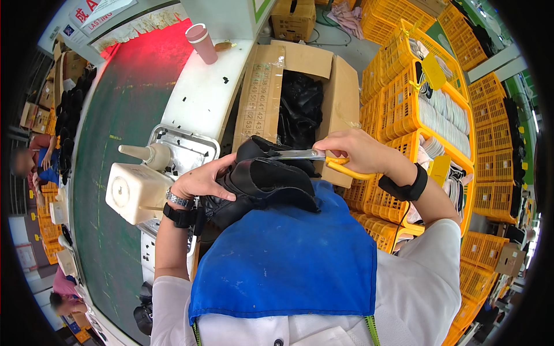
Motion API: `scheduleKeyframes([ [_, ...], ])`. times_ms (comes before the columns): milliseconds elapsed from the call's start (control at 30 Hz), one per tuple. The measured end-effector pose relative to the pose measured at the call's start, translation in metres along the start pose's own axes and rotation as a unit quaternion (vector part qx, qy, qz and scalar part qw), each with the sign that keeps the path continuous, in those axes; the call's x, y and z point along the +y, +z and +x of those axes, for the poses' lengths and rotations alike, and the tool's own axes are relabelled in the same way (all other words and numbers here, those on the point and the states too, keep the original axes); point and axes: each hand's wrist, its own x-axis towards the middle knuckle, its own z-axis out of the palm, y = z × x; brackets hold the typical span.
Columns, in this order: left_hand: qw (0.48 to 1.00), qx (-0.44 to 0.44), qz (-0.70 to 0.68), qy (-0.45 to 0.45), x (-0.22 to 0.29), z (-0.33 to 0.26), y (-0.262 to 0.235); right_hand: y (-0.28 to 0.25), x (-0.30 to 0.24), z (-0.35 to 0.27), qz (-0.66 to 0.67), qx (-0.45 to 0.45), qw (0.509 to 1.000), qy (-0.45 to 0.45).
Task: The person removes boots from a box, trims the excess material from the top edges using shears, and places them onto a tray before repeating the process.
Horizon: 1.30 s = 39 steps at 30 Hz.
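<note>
Black leather shoe uppers [271,181] are bunched in front of my body, above the blue apron [288,259]. My left hand [203,180] is closed on their left side, its thumb lying over the leather. In my right hand [359,151] is a pair of scissors [344,168] with yellow handles, held from the right. The metal blades reach left to the upper's top edge. Where the blade tips meet the leather, I cannot make out whether they are cutting.
Beyond the uppers stands an open cardboard box [259,98] holding black pieces. On the left are a metal tray [187,138] with black scraps, a cream plastic container [130,193], a pink cup [202,45] and a green conveyor belt [109,219]. Stacked yellow crates [398,109] line the right.
</note>
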Motion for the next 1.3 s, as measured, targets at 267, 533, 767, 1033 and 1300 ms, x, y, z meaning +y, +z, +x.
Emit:
scheduleKeyframes([
  [267,1.000,-0.011,-0.021,-0.018,-0.001,0.000,0.003,0.014,-0.005,-0.012,0.026,0.044,0.999,-0.001],
  [533,1.000,0.000,0.002,-0.029,0.003,-0.003,0.004,0.034,-0.005,-0.018,0.075,0.076,0.994,0.010],
  [767,0.999,-0.003,-0.005,-0.040,-0.001,-0.002,0.004,0.037,-0.003,-0.014,0.020,0.110,0.994,0.010],
  [1033,0.999,0.003,-0.004,-0.038,-0.009,-0.001,-0.001,0.044,0.006,-0.018,0.033,0.103,0.993,0.050],
  [1300,0.997,0.067,-0.031,0.006,-0.013,-0.033,0.001,0.045,0.063,0.015,0.023,0.212,0.959,0.187],
])
